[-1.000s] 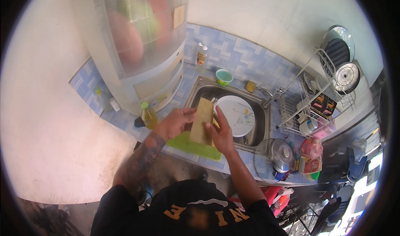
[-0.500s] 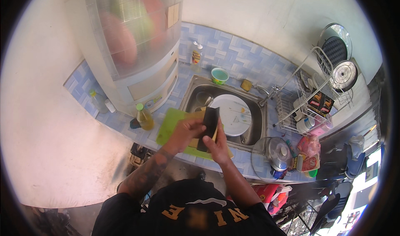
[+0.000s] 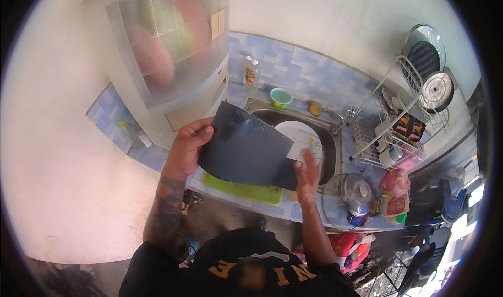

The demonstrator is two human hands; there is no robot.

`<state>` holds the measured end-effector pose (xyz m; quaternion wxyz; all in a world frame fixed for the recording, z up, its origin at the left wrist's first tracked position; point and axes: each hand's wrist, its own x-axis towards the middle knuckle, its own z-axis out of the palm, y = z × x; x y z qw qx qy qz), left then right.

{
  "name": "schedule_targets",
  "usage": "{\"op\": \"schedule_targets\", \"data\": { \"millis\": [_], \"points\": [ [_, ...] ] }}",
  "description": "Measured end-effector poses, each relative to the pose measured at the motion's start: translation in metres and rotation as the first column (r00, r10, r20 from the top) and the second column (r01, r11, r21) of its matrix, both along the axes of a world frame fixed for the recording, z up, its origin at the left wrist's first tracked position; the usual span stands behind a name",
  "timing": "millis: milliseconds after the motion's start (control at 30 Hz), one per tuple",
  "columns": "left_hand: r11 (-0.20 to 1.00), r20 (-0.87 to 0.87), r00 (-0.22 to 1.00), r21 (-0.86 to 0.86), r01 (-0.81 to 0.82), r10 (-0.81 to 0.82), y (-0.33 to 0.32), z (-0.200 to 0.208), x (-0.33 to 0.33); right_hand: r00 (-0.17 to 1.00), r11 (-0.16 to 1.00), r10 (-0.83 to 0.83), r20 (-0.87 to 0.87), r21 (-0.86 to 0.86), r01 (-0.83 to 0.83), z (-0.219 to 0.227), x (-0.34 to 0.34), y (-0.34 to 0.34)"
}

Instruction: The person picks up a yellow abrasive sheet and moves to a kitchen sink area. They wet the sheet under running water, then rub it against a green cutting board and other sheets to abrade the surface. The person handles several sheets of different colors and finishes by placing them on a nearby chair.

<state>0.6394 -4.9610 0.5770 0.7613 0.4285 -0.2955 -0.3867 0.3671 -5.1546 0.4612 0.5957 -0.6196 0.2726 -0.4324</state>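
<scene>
A dark grey-black sheet (image 3: 243,150) is spread flat above the counter, slightly curved, its kind unclear. Its left edge is pinched in my left hand (image 3: 193,145), thumb on top and fingers partly hidden behind. At the opposite edge is my right hand (image 3: 308,176), with the thumb against the sheet and the fingers pointing up, slightly blurred. Beneath the sheet lies a green chopping board (image 3: 243,189), mostly covered. Behind it, a white plate (image 3: 301,132) with food bits rests in the steel sink (image 3: 334,158), partly hidden by the sheet.
Behind the sink stand a dish soap bottle (image 3: 251,71), a green bowl (image 3: 281,98) and a yellow sponge (image 3: 314,108). A wire dish rack (image 3: 367,145) and a lidded pot (image 3: 358,192) occupy the right side. A tall cabinet (image 3: 183,113) rises at left.
The dark sheet was folded and narrow between both hands; now it is opened out wide. My left hand has moved left and up, my right hand right.
</scene>
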Motion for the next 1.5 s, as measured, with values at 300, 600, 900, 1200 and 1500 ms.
{"op": "schedule_targets", "data": {
  "millis": [300,600,900,1200,1500],
  "points": [
    [0.878,0.645,0.753,0.278,-0.39,0.13,0.009,-0.033,-0.04,0.988,0.997,0.054,-0.146,0.067,-0.045,0.009,0.028,0.049],
    [0.967,0.509,0.859,0.242,-0.074,-0.062,0.039,-0.05,-0.111,0.965,0.952,0.26,0.026,0.157,-0.261,0.008,0.037,0.083],
    [0.939,-0.424,0.876,-0.142,-0.314,0.229,0.073,-0.096,-0.077,0.91,0.754,0.342,0.236,0.508,-0.415,0.004,0.027,0.124],
    [0.912,-0.148,0.923,0.164,0.377,-0.355,0.109,-0.113,-0.079,0.914,0.802,0.403,0.04,0.465,-0.374,-0.02,0.016,0.14],
    [0.958,0.551,0.832,0.27,-0.098,-0.07,0.093,-0.096,-0.124,0.968,0.959,0.232,-0.096,0.189,-0.211,0.009,0.026,0.171]
  ]
}}
